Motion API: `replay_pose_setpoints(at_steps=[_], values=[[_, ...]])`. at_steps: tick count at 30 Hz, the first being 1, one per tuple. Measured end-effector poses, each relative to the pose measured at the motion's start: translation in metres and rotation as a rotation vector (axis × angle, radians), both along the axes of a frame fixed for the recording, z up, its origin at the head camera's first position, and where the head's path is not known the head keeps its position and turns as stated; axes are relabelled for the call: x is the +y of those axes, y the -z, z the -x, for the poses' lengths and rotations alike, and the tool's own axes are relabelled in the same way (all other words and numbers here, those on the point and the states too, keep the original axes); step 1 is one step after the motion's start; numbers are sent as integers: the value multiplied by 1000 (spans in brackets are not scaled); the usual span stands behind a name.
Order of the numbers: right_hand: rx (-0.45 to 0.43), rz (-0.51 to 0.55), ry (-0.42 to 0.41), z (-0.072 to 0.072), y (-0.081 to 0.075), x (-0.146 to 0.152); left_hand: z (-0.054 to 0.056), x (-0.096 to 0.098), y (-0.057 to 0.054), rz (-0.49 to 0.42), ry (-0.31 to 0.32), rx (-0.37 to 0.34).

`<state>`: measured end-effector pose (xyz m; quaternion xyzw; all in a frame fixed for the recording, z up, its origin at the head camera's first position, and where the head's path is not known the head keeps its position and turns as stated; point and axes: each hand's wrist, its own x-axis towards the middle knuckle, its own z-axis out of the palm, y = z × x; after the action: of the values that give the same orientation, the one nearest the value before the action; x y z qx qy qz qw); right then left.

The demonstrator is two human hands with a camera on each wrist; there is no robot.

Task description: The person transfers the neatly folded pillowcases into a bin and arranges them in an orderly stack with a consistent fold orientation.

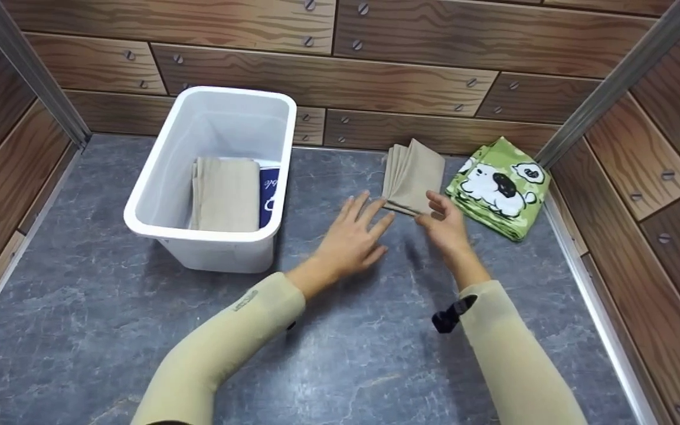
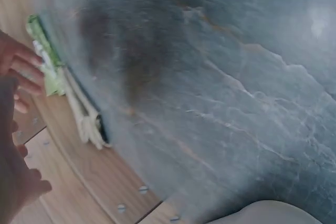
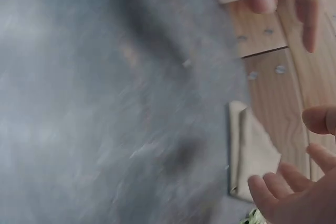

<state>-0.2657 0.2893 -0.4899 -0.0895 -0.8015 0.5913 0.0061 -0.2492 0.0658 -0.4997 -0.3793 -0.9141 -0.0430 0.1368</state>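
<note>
A folded beige cloth lies on the grey marbled surface near the back wall, its layers fanned at the left side. My left hand hovers just in front of its near left corner, fingers spread and holding nothing. Close to the cloth's near right corner is my right hand, its fingers loosely bent with nothing gripped. In the right wrist view the right hand overlaps the end of the beige cloth. Just right of it lies a folded green cloth with a white-and-black animal print.
To the left stands a white plastic bin. Inside are another folded beige cloth and a dark blue item with white lettering. Wood-patterned walls enclose the back and sides, with metal posts at the corners.
</note>
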Motion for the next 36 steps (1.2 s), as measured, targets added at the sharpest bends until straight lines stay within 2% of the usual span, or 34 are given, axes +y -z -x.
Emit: replay_pose_setpoints(at_steps=[5,11,17,23,28,32,36], values=[[41,-196,-10,2,15,9,8,10,13,82,2,-37],[115,-442,-58,2,21,15,19,18,22,144,-10,-74],[186,-635,-187,6,30,18,31,21,28,183,-34,-104],[131,-816,-277,6,38,21,44,27,33,218,-56,-170],[111,-906,-307,6,43,23,51,36,36,243,-67,-188],[93,-920,-316,5,48,26,56,44,36,263,-58,-200],[56,-920,-320,4,52,30,61,51,38,296,-51,-252]])
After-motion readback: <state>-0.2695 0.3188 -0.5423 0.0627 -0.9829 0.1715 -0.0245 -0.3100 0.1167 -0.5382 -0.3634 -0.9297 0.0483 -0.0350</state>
